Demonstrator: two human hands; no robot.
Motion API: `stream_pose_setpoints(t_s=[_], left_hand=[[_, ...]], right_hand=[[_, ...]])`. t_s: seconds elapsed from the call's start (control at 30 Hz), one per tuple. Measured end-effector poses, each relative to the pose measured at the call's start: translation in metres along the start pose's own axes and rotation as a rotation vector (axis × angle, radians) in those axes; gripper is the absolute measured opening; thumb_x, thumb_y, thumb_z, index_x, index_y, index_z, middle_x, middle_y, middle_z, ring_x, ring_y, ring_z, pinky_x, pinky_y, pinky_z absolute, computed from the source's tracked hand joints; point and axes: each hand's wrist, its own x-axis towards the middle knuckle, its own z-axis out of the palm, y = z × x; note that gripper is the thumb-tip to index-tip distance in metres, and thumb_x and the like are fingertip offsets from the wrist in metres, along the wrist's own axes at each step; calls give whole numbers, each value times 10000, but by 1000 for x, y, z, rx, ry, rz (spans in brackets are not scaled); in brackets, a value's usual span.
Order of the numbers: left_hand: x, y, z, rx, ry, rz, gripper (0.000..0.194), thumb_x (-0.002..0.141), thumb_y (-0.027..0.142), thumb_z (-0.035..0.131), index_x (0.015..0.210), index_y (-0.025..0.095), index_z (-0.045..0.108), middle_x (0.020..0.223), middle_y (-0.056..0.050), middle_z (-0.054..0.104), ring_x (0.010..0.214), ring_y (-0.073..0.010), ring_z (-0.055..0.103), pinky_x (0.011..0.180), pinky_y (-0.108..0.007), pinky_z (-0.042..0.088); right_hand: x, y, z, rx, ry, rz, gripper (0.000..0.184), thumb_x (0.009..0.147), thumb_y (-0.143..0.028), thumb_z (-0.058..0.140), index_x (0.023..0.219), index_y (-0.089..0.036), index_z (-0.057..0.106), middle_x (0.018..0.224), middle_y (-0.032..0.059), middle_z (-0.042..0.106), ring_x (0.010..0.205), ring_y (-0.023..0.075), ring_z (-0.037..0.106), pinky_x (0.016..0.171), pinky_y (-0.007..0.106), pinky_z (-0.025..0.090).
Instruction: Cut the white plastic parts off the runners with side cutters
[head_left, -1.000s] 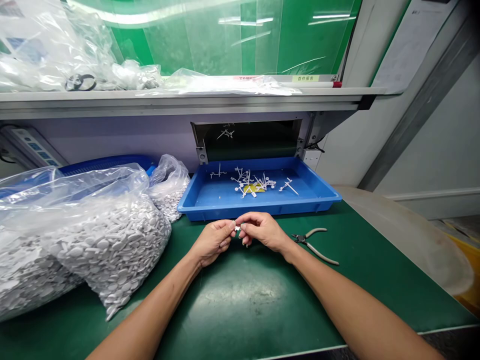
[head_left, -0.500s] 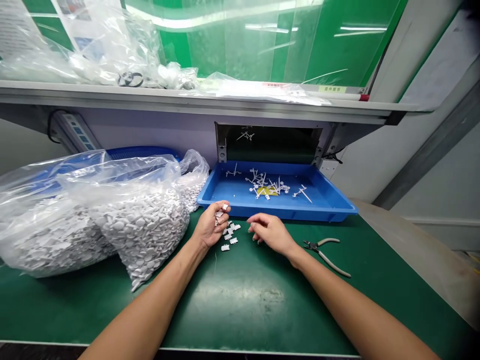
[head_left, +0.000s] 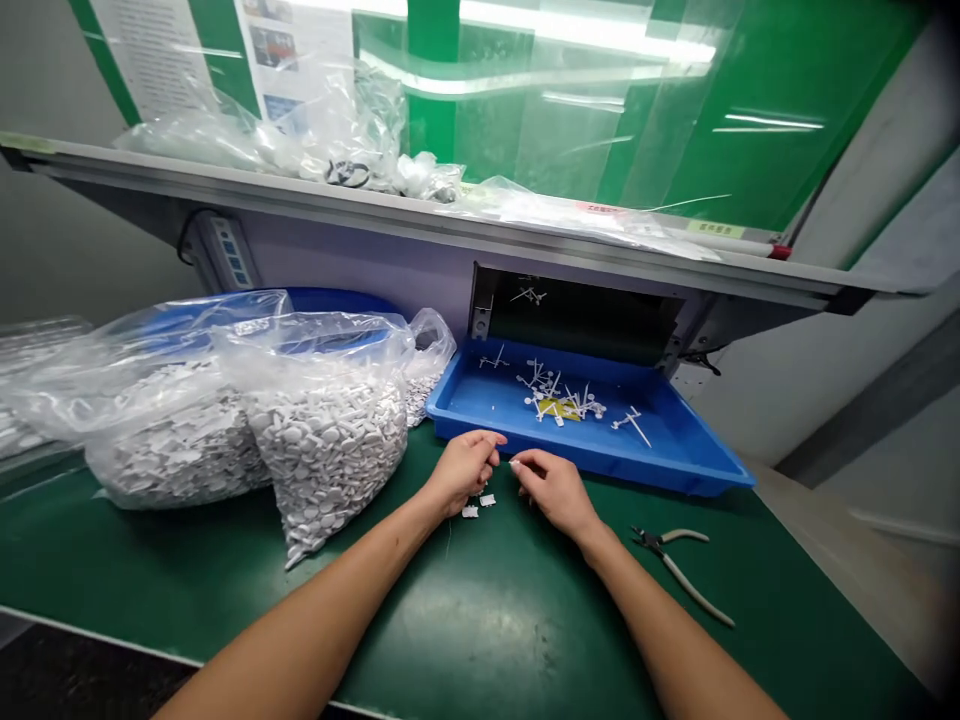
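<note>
My left hand hovers curled over the green mat, just in front of the blue tray's near rim. Under its fingers lie small white plastic pieces, partly hidden. Whether that hand holds anything is hard to see. My right hand pinches a tiny white piece at its fingertips. The blue plastic tray holds white moulded runners with attached parts and a yellow slip. Green-handled side cutters lie to the right of my right hand.
Left of my hands stand clear plastic bags of white disc-shaped parts, with a blue crate behind them. A metal shelf with plastic bags runs above. A dark opening sits over the tray, and a power strip hangs on the back panel.
My hands have drawn closer together, and the right one now pinches a tiny piece. Fewer white pieces show on the mat. The whole scene has shifted rightward and tilted as my head turned.
</note>
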Motion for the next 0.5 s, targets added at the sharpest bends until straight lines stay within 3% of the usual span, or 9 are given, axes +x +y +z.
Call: stream_pose_setpoints(t_s=[0.07, 0.13, 0.23, 0.33, 0.5], left_hand=[[-3, -3, 5, 90, 3, 35, 234, 797, 355, 602, 868, 139, 655, 618, 26, 541, 359, -37, 322, 332, -161, 157], [-6, -3, 9, 184, -4, 98, 218, 785, 339, 625, 748, 135, 690, 602, -3, 588, 424, -68, 422, 383, -176, 268], [-11, -1, 12, 306, 16, 200, 186, 774, 314, 647, 716, 159, 732, 713, -37, 684, 668, -149, 587, 594, -215, 430], [-13, -1, 13, 392, 36, 251, 189, 800, 320, 624, 789, 181, 752, 784, -34, 715, 762, -184, 618, 699, -244, 444], [-15, -5, 17, 556, 21, 338, 249, 872, 313, 530, 843, 192, 746, 808, -19, 728, 764, -182, 647, 697, -238, 448]], right_hand=[[-1, -2, -2, 102, 19, 28, 367, 964, -433, 369, 1105, -162, 573, 850, 61, 669, 706, 172, 666, 592, 270, 538], [-1, -6, -1, 272, 53, 73, 377, 936, -465, 431, 1095, -154, 573, 839, 67, 684, 713, 186, 680, 601, 286, 564], [-1, -10, 1, 470, 106, 144, 378, 849, -492, 581, 1030, -162, 622, 787, 65, 695, 686, 208, 684, 600, 317, 582], [-2, -10, 0, 476, 144, 150, 369, 816, -495, 620, 1002, -177, 647, 797, 67, 704, 678, 218, 687, 598, 328, 583], [0, -7, -5, 460, 139, 168, 287, 785, -446, 646, 886, -177, 645, 711, 52, 689, 614, 206, 671, 567, 310, 555]])
